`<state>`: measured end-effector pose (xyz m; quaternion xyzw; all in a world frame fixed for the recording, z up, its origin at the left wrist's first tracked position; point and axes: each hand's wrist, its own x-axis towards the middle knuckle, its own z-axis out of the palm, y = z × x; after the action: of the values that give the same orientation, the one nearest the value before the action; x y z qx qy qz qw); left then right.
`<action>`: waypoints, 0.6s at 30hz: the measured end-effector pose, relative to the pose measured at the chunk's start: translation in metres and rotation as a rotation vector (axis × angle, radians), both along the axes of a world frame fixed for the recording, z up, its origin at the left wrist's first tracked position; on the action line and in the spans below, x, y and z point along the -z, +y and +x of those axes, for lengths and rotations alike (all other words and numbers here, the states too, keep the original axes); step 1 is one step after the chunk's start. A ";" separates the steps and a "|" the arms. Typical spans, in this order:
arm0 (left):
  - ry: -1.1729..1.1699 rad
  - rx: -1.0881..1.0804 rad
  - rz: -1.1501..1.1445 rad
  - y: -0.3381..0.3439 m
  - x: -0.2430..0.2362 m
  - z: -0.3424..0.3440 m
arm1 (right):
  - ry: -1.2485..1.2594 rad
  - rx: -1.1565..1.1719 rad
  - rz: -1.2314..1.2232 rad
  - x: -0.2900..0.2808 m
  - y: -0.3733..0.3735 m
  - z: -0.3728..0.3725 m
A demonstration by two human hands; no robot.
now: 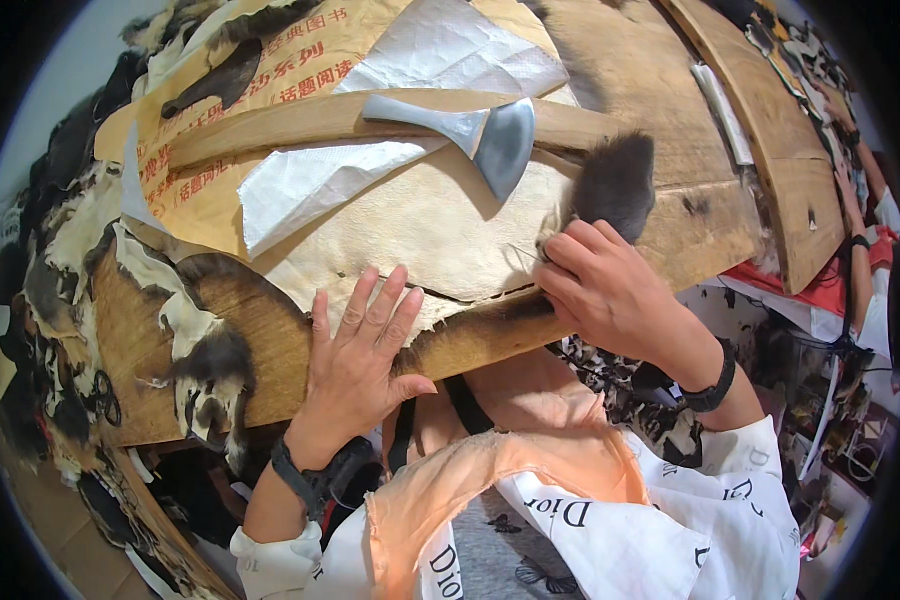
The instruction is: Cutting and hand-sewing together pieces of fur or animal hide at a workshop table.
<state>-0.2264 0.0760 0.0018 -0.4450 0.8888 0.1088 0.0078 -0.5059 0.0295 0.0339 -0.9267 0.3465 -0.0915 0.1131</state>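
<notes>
A pale cream pelt (440, 215), skin side up, lies stretched over a wooden board (270, 345). My left hand (355, 345) rests flat on the pelt's near edge with its fingers spread. My right hand (600, 285) has its fingers bent and pinches the pelt's right edge, just below a dark grey fur end (618, 185) that sticks up there. A grey metal fan-shaped scraper (490, 135) lies on the board beyond the pelt, touched by neither hand.
White paper sheets (310, 180) and printed brown cardboard (260, 60) lie at the board's far side. Fur and hide scraps (200, 370) hang at the left. More wooden boards (760, 110) stand at right, where another person's arm (855, 200) reaches.
</notes>
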 end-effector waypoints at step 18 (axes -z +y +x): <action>0.042 -0.200 -0.055 0.007 0.003 -0.019 | -0.008 0.138 -0.048 -0.023 0.036 0.019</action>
<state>-0.2451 0.0828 -0.0008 -0.5293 0.8425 0.0942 -0.0340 -0.4868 0.0659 0.0568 -0.9027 0.4068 -0.1112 0.0859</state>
